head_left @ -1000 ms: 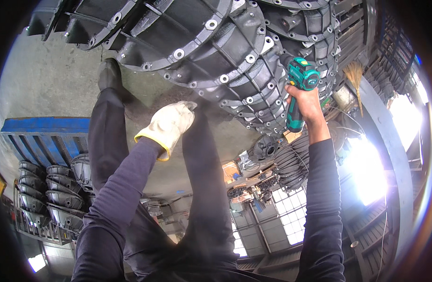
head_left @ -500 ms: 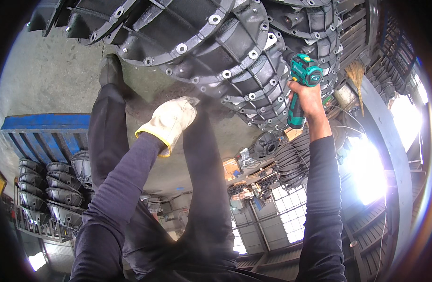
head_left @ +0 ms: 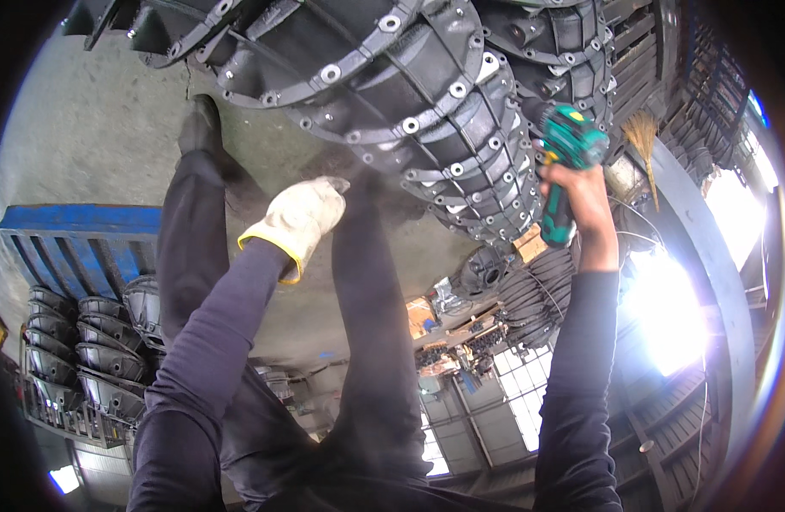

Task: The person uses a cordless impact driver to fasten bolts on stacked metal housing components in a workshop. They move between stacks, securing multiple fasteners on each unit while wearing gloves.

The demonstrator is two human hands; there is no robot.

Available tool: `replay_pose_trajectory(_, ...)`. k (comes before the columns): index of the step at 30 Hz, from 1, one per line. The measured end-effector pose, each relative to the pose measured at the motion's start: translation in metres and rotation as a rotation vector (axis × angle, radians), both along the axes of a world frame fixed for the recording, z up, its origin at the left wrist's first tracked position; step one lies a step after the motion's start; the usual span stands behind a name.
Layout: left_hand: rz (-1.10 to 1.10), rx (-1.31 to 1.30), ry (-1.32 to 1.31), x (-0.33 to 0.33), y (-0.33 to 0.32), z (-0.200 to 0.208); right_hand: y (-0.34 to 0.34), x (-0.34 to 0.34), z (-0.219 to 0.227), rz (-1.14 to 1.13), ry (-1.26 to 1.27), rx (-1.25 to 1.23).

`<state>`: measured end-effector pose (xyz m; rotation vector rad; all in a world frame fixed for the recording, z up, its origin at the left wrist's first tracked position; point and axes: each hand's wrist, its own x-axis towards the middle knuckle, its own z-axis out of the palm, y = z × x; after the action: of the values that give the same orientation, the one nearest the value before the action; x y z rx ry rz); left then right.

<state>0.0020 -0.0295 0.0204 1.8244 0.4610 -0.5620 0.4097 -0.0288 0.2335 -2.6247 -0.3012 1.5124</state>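
Observation:
My bare right hand (head_left: pixel 579 189) grips the handle of a green and black cordless drill (head_left: pixel 571 136), held beside a tall stack of grey cast metal housings (head_left: pixel 443 111). The drill's front points at the housings; its tip is hard to make out, and no contact shows. My left hand (head_left: pixel 300 215), in a cream work glove with a yellow cuff edge, is curled closed over my legs, below the nearest housing flange. Whatever its fingers may hold is hidden. The flanges have several bolt holes and ribs.
A blue ribbed metal bin (head_left: pixel 81 243) stands on the concrete floor at the left, with stacked smaller housings (head_left: pixel 110 354) by it. A straw broom (head_left: pixel 642 158) leans at the right near a curved grey beam (head_left: pixel 708 230). Coiled dark hoses (head_left: pixel 542 294) and small parts lie beyond.
My right hand and the drill have moved slightly right and down, away from the stack. My gloved left hand has shifted a little left, still closed.

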Motion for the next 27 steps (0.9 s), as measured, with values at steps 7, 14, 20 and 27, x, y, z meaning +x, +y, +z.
replay_pose_trajectory(7,0.025,0.054,-0.049,-0.001,0.006,0.014,-0.029,-0.052,0.051,-0.161,-0.086,0.127)
replay_pose_trajectory(14,-0.016,0.230,-0.122,-0.003,0.011,0.020,0.030,-0.060,-0.035,-0.101,-0.019,0.380)
replay_pose_trajectory(20,0.042,0.366,-0.121,-0.002,0.011,0.016,0.069,-0.062,-0.064,-0.159,0.006,0.363)
replay_pose_trajectory(27,0.122,0.005,0.062,0.002,0.032,0.029,0.077,-0.064,-0.076,-0.142,0.007,0.347)
